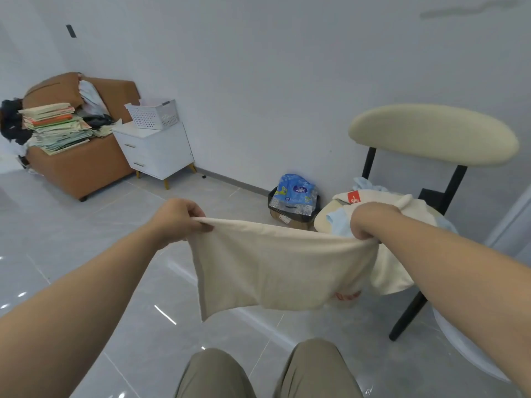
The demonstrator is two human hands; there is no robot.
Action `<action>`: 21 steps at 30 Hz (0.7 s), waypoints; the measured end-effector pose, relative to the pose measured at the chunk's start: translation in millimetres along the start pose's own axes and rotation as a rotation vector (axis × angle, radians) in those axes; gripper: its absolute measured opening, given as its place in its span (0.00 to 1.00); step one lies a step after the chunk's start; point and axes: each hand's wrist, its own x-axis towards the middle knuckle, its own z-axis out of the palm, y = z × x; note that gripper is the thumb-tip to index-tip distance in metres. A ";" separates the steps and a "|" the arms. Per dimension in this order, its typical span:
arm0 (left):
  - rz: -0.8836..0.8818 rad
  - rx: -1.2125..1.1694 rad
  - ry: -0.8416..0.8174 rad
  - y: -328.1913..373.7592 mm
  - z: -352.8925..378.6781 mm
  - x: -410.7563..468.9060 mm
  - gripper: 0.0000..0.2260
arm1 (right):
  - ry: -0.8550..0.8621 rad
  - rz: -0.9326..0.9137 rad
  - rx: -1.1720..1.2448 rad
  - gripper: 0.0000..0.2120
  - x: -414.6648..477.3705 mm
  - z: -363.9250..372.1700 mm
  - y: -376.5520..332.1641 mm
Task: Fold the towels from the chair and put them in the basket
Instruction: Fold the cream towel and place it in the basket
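Left grip (178,218) and right grip (370,221) each pinched a top corner of cream towel (275,265), stretched between them; towel pile (373,198) lay on chair (431,133) beyond right grip.

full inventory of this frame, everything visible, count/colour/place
held towel: 1, cream, stretched between both hands, above the floor
chair pile: count unclear, cream and light blue towels, on the chair seat; one red tag
chair: 1, cream back, black legs, right
basket: 1, white, on the nightstand
nightstand: 1, white, two drawers, by the wall
sofa: 1, brown, far left
books: 1 stack, mostly green, on the sofa
bin: 1, black, by the wall left of the chair
packet: 1, blue, on top of the bin
legs: 2, khaki trousers, bottom centre
left hand: pinches the held towel's left corner
right hand: grips its right end
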 end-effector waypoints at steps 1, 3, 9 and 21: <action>-0.016 -0.094 -0.020 4.2 -1.9 -3.6 0.08 | -0.034 0.031 -0.048 0.27 1.3 5.4 0.2; -0.018 -0.148 -0.075 10.9 -4.6 -8.5 0.11 | -0.028 0.078 -0.122 0.24 6.4 14.9 0.8; 0.039 -0.074 -0.129 22.9 -7.9 -9.5 0.16 | -0.018 0.092 -0.158 0.23 8.5 23.4 -3.9; 0.048 -0.344 -0.155 62.5 26.8 -27.6 0.16 | 1.133 -0.409 -0.051 0.11 5.2 1.0 -35.0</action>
